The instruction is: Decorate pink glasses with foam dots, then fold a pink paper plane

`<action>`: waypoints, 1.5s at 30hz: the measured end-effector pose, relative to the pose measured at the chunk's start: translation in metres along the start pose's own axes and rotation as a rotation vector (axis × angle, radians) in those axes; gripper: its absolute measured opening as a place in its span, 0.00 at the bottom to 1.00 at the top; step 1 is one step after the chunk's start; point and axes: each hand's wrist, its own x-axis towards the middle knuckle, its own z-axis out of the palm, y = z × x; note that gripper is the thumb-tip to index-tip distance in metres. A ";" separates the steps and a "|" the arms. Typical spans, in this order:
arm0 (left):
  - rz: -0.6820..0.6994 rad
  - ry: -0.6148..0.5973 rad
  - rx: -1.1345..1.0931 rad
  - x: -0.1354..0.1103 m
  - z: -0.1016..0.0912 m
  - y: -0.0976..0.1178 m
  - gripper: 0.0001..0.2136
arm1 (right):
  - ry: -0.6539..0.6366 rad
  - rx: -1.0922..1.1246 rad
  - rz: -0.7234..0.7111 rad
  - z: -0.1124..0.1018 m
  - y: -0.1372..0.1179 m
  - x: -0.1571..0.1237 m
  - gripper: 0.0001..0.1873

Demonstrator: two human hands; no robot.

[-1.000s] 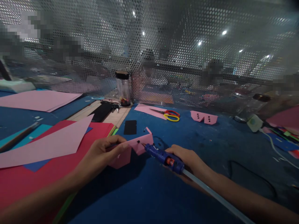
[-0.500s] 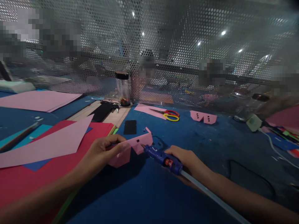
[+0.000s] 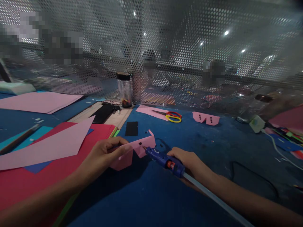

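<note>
Left hand (image 3: 107, 151) pinches the card (image 3: 136, 146), towards seven o'clock from centre; right hand (image 3: 186, 158), apart at three o'clock, grips the gun (image 3: 163, 157), nozzle (image 3: 145, 147) pointing ten o'clock, beside the card's black square (image 3: 140, 143); scissors (image 3: 175, 119) lie at the card's one o'clock.

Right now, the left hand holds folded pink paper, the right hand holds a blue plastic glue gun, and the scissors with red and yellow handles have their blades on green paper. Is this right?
Only the green is wrong: the head view shows the scissors with their blades on pink paper. The left hand holds the folded paper, the right hand the glue gun.
</note>
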 end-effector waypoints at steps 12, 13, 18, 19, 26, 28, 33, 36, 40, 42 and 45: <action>-0.002 0.020 0.014 0.000 -0.001 -0.003 0.14 | 0.029 0.010 0.000 0.001 -0.003 -0.001 0.13; -0.001 0.023 0.012 0.000 0.000 -0.003 0.14 | 0.024 0.009 -0.004 0.002 -0.003 0.000 0.14; -0.015 0.033 -0.004 0.001 0.002 -0.001 0.15 | 0.049 0.035 -0.028 0.003 -0.004 0.000 0.13; -0.020 0.030 -0.009 0.001 0.002 0.000 0.15 | 0.054 0.040 -0.033 0.003 -0.005 0.000 0.13; -0.055 -0.003 -0.024 -0.003 0.004 0.004 0.16 | -0.003 0.049 0.011 -0.001 -0.010 -0.001 0.16; -0.050 -0.008 -0.009 -0.003 0.004 0.004 0.16 | 0.000 0.045 0.010 -0.001 -0.010 -0.001 0.16; -0.051 -0.017 -0.010 -0.004 0.003 0.006 0.17 | -0.017 0.026 0.024 -0.001 -0.008 -0.001 0.15; -0.047 -0.033 -0.022 -0.004 0.004 0.007 0.17 | -0.028 0.031 0.024 -0.003 -0.008 -0.001 0.14; -0.028 -0.018 -0.018 -0.003 0.004 0.006 0.15 | -0.032 0.041 0.017 -0.003 -0.009 -0.001 0.17; -0.043 -0.013 -0.008 -0.003 0.004 0.005 0.15 | -0.011 0.044 0.031 -0.002 -0.008 -0.001 0.16; -0.046 -0.003 -0.005 -0.001 0.002 0.004 0.15 | 0.002 0.049 0.042 0.000 -0.006 -0.001 0.15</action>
